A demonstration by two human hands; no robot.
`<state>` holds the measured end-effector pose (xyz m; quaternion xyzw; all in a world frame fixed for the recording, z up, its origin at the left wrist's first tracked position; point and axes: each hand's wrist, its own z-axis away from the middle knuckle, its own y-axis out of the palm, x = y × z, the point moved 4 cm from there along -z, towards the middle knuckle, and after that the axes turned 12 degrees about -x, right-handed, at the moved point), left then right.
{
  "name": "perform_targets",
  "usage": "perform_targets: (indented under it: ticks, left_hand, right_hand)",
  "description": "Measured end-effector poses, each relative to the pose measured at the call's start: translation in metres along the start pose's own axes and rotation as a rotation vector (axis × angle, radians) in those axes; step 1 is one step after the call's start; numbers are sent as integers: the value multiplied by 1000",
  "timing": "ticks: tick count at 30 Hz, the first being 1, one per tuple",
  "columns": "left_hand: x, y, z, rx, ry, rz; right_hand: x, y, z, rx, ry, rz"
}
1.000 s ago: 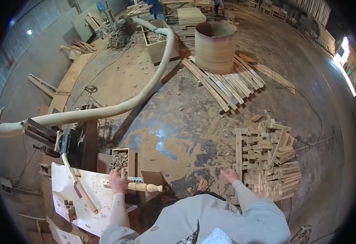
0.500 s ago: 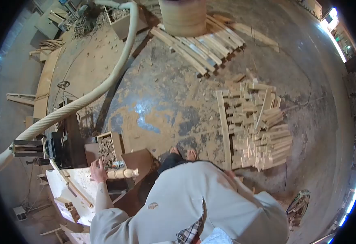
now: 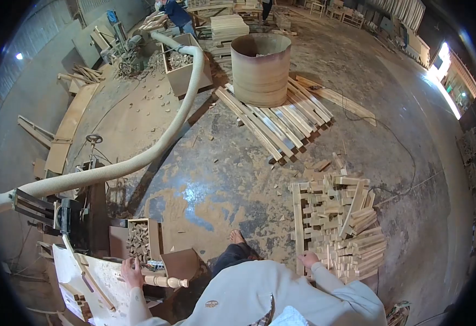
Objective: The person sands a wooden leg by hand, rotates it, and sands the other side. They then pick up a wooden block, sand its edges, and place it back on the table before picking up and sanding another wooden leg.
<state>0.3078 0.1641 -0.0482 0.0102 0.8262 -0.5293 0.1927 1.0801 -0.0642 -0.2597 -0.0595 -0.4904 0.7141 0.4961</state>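
At the lower left, my left hand (image 3: pixel 132 273) is closed around the end of a turned wooden spindle (image 3: pixel 164 281), beside a white work surface (image 3: pixel 105 271). My right hand (image 3: pixel 308 259) is at the left edge of a stack of wood pieces (image 3: pixel 352 239), by a long upright-lying strip (image 3: pixel 298 217). Its fingers look curled, but what they hold, if anything, is too small to make out.
A corrugated hose (image 3: pixel 140 160) curves along the left. Ahead, a large round drum (image 3: pixel 261 70) stands on wooden strips (image 3: pixel 273 130). Offcuts fill a box (image 3: pixel 154 239). A person in blue (image 3: pixel 178 13) is at the far top. Sawdust covers the floor.
The view has tilted up, showing the whole drum and the far person. My right hand has come into clear view at the wood stack. My left hand remains at the spindle.
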Motion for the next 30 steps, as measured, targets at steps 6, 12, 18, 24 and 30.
perform_targets:
  ticks: [6, 12, 18, 24, 30]
  left_hand:
    - [4, 5, -1, 46, -60, 12]
    - [-1, 8, -6, 53, -72, -45]
    - [-1, 21, -16, -2, -234, 36]
    - [-87, 91, -52, -51, -171, 86]
    - [-187, 212, -80, 286, -183, 177]
  right_hand:
    - [68, 1, -70, 47, -212, 37]
    - [121, -33, -113, 50, -80, 28]
    - [115, -15, -153, -11, -231, 207]
    - [143, -11, -233, 55, -335, 227]
    - [250, -55, -333, 214, -170, 208]
